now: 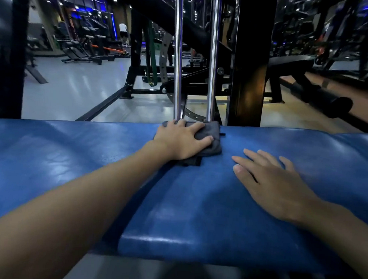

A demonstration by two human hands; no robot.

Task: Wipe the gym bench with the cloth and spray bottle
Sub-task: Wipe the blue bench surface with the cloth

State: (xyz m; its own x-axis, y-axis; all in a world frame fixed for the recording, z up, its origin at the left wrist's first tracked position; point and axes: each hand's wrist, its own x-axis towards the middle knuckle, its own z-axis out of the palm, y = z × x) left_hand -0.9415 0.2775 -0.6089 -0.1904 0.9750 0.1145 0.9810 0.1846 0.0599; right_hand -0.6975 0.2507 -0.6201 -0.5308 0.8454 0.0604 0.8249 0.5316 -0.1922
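The blue padded bench (196, 213) fills the lower half of the frame, its glossy cover creased and catching the light. My right hand (276, 185) lies palm down on it at centre right, fingers straight and slightly spread, holding nothing. My left forearm crosses from the lower left corner, and my left hand (178, 141) presses flat on the folded grey cloth (213, 130), fingers spread across it and reaching its far side, thumb stretched out over it. The cloth sits at the bench's far edge, just above centre frame. Right behind it two chrome rods (178, 54) rise, with a black upright post (249, 79) to their right. Beyond lies pale grey floor (75, 88), and black incline benches (81, 52) stand in the upper left.
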